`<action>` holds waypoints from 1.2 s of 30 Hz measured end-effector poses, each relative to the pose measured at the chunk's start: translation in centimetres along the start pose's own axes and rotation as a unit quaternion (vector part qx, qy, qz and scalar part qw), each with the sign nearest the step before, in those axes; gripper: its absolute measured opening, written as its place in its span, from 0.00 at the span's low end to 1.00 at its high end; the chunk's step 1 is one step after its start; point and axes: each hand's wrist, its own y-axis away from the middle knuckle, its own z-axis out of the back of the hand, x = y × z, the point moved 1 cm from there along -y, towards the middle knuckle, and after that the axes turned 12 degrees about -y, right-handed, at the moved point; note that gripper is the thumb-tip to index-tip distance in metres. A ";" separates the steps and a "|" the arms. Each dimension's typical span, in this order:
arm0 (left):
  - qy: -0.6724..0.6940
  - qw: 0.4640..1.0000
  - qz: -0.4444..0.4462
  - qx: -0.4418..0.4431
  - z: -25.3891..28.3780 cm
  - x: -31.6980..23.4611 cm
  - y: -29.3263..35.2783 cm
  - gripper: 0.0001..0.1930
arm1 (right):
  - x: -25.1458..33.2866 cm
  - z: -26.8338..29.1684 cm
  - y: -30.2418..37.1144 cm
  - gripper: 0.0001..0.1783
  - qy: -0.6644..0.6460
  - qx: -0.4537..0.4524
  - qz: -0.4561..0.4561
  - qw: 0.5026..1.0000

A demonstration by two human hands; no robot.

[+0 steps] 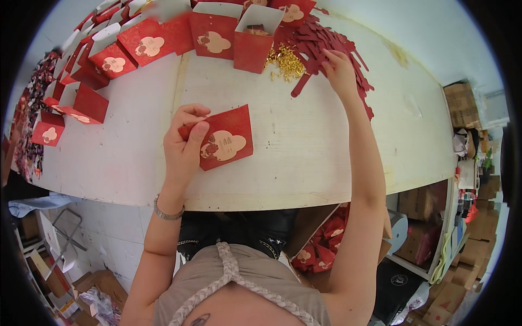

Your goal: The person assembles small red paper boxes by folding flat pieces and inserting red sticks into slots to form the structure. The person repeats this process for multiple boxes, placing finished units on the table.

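Note:
My left hand (187, 133) is closed on a red paper box (239, 138) with a cream cloud-shaped patch on its front. The thumb lies on the near face, and the box is tilted above the white table. Farther off to the right, my right hand (341, 69) reaches over a heap of dark red strips (318, 41). Its thumb and forefinger are apart at the strips, and I see nothing held between them. A small pile of gold fasteners (288, 62) lies left of the right hand. One strip (300, 86) sticks out from the heap toward me.
Open red boxes stand along the far side, including one box (254, 50) beside the gold pile and several at the left. The white table (304, 157) ends close to my body. Below its edge, a carton holds red boxes (321, 250). Brown cartons (462, 106) stand at the right.

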 end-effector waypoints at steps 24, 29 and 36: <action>-0.011 0.998 0.028 0.046 0.7 -1.9 -0.3 0.04 | 3.3 4.0 -4.0 0.17 0.344 0.039 0.005 0.938; -0.066 0.998 0.004 -0.003 0.5 -1.2 0.2 0.04 | 7.6 7.8 -0.3 0.12 -0.144 -0.071 -0.195 0.968; -0.046 0.997 0.059 0.014 0.8 -2.5 0.0 0.05 | 23.2 -2.2 13.4 0.06 -0.489 0.025 -0.202 0.848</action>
